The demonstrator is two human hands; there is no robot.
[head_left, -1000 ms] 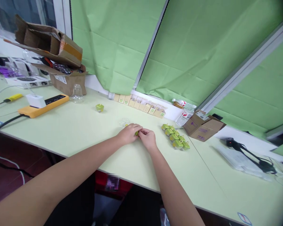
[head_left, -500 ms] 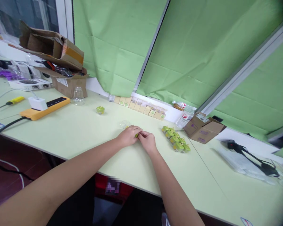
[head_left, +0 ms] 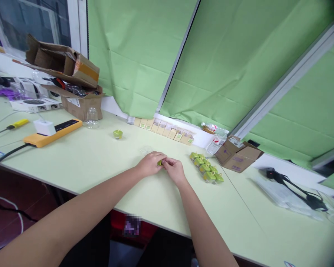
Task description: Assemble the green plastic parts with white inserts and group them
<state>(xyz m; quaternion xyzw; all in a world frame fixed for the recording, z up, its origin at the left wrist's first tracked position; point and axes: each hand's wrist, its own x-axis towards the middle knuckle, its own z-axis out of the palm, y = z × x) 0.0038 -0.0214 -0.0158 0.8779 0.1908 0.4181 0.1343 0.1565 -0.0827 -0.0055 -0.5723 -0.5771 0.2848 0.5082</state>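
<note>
My left hand (head_left: 150, 164) and my right hand (head_left: 174, 170) meet over the middle of the table. Between their fingertips they grip a small green piece (head_left: 160, 162), mostly covered by the fingers; its full shape is hidden. Just beyond my left hand lies a clear plastic piece (head_left: 146, 150). A single small green-topped container (head_left: 117, 134) stands farther back on the left. To the right of my hands, several similar green-topped containers (head_left: 204, 167) with looped tops stand in a tight double row.
Small tan cartons (head_left: 167, 130) line the wall. At left are an orange power strip (head_left: 54, 133), a yellow screwdriver (head_left: 16, 124), a clear plastic cup (head_left: 91, 118) and stacked cardboard boxes (head_left: 80, 105). At right are plastic bottles (head_left: 215, 142), a carton (head_left: 236, 157) and a black cable (head_left: 295, 189).
The camera view has shifted slightly. My hands stay together on the small green piece, their fingers slightly shifted around it; the clear piece is a little less covered.
</note>
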